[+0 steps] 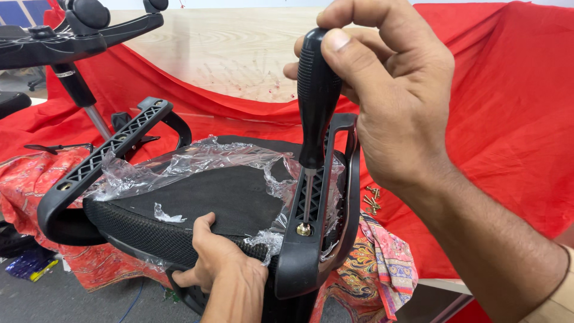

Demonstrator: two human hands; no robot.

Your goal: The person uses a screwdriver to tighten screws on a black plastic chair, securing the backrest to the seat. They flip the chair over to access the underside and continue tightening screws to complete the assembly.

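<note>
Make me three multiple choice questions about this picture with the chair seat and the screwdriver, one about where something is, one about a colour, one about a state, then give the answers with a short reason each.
1. Where does the tip of the screwdriver rest?
A. On a screw in the armrest bracket
B. On the wooden tabletop
C. On the plastic wrap

2. What colour is the large cloth draped over the table?
A. Blue
B. Red
C. White

3. What is the left hand doing?
A. Hanging free in the air
B. Picking up loose screws
C. Gripping the edge of the seat cushion

Answers:
1. A, the shaft ends on a brass screw low in the black armrest bracket.
2. B, the cloth is plain red behind and beside the right hand.
3. C, its fingers curl round the front edge of the black seat cushion.
</note>
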